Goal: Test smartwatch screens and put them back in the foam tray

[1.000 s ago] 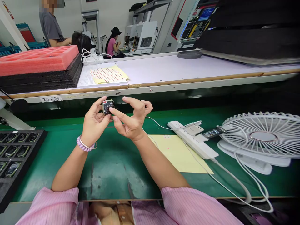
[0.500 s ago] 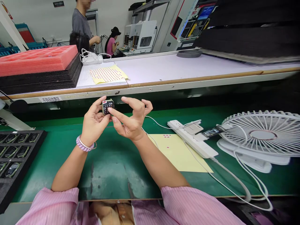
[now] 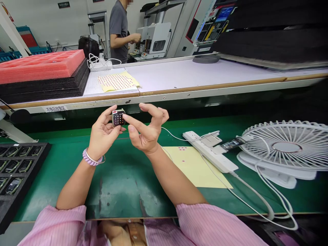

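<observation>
My left hand [image 3: 104, 131] is closed around the edges of a small smartwatch body [image 3: 118, 118]. Its lit screen faces me and shows a keypad of numbers, with a red-and-white sticker at the top left corner. My right hand [image 3: 147, 131] is open, fingers apart, with the index fingertip at the right edge of the screen; whether it touches the glass I cannot tell. At the left, a dark foam tray [image 3: 27, 177] holds several similar watch bodies in its slots.
A yellow sheet [image 3: 200, 171] with red stickers lies under a white power strip [image 3: 210, 152] and its cables. To the right stands a white fan [image 3: 287, 147]. Red foam [image 3: 43, 65] is stacked on the raised shelf [image 3: 166, 77]. A co-worker [image 3: 119, 32] stands behind it.
My right index finger has shifted right, from the middle of the screen to its right edge. My left hand keeps its hold on the watch. The standing co-worker has moved right.
</observation>
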`<state>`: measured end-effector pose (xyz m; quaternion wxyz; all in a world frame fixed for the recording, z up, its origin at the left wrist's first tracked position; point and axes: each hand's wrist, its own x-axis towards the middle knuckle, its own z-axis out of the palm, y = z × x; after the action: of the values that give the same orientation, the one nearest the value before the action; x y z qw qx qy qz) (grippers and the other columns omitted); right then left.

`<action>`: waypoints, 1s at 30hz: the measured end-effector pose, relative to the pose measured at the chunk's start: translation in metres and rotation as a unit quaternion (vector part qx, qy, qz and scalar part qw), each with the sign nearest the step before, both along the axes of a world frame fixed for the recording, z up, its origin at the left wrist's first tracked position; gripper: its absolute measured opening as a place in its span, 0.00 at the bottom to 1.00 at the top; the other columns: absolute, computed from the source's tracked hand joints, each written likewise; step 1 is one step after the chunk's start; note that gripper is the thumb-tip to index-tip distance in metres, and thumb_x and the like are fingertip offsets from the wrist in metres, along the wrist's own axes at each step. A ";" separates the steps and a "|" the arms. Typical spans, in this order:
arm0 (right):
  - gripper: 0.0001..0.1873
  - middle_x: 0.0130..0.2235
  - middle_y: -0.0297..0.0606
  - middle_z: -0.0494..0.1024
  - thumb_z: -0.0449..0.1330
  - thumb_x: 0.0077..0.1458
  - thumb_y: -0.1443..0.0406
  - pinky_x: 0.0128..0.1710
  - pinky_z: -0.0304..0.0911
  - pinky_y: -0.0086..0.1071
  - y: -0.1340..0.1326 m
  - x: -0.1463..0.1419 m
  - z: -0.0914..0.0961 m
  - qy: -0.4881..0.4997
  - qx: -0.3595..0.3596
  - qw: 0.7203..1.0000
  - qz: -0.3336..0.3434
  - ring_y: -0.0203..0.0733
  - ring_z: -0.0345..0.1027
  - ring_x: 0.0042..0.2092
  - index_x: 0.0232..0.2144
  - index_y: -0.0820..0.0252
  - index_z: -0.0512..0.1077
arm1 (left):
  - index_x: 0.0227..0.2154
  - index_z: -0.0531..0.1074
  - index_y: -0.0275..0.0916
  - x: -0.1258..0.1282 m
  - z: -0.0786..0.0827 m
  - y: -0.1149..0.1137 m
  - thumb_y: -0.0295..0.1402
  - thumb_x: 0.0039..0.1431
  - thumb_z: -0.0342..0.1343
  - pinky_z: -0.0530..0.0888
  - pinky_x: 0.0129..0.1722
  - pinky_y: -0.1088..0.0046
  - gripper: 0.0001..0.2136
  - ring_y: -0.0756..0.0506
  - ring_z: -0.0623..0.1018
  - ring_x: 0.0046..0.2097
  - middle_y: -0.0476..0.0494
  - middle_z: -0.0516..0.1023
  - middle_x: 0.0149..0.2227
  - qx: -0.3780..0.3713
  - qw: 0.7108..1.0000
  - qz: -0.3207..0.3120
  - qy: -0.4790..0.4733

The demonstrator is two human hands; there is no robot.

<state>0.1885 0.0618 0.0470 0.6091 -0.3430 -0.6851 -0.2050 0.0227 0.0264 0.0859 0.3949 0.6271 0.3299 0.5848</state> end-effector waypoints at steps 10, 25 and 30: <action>0.13 0.44 0.38 0.85 0.65 0.62 0.55 0.50 0.71 0.40 0.002 -0.007 0.015 0.243 -0.334 0.828 0.379 0.45 0.77 0.44 0.43 0.55 0.81 | 0.63 0.69 0.39 0.000 0.000 0.003 0.28 0.55 0.67 0.86 0.42 0.75 0.31 0.49 0.85 0.37 0.39 0.82 0.52 -0.016 1.000 -0.014 0.008; 0.16 0.37 0.36 0.82 0.69 0.57 0.50 0.48 0.69 0.39 0.004 -0.006 0.016 0.261 -0.357 0.827 0.347 0.43 0.74 0.41 0.36 0.56 0.78 | 0.64 0.69 0.40 0.001 -0.003 0.004 0.27 0.54 0.67 0.86 0.41 0.74 0.33 0.49 0.85 0.37 0.41 0.82 0.50 -0.046 0.998 -0.034 0.010; 0.12 0.38 0.36 0.79 0.68 0.57 0.54 0.48 0.69 0.38 0.005 -0.005 0.016 0.245 -0.332 0.843 0.346 0.42 0.72 0.40 0.35 0.56 0.77 | 0.64 0.69 0.38 0.002 -0.001 0.003 0.27 0.53 0.67 0.86 0.41 0.75 0.33 0.49 0.86 0.37 0.40 0.82 0.50 -0.051 0.998 -0.037 0.007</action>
<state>0.1838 0.0670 0.0627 0.6381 -0.3045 -0.6149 0.3493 0.0242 0.0292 0.0846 0.4457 0.6220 0.3383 0.5477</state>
